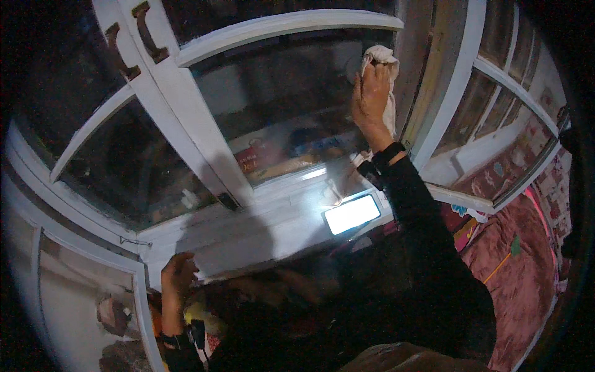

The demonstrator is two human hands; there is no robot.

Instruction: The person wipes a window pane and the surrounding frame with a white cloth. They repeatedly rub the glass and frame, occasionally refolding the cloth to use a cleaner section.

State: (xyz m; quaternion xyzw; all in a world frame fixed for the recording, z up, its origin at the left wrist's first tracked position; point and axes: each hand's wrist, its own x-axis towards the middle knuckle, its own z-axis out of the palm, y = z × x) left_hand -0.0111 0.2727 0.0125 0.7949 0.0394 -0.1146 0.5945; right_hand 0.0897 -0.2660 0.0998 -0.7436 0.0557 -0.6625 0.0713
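Note:
My right hand (373, 97) holds a bunched white cloth (382, 55) flat against a window pane (279, 93), near the upper right of its white frame. Part of the cloth hangs down beside my wrist. Lower left, my left hand (178, 274) is raised by the edge of the white windowsill (223, 251), its fingers slightly bent; no object shows in it. A phone with a brightly lit screen (352, 214) lies on the sill, below my right forearm.
Opened white-framed glazed sashes stand on the right (492, 204) and left (139, 288). Two dark metal handles (149, 32) are on the central stiles. A wire hook (135, 242) lies at the left frame. A reddish-brown blanket (520, 269) spreads at the right.

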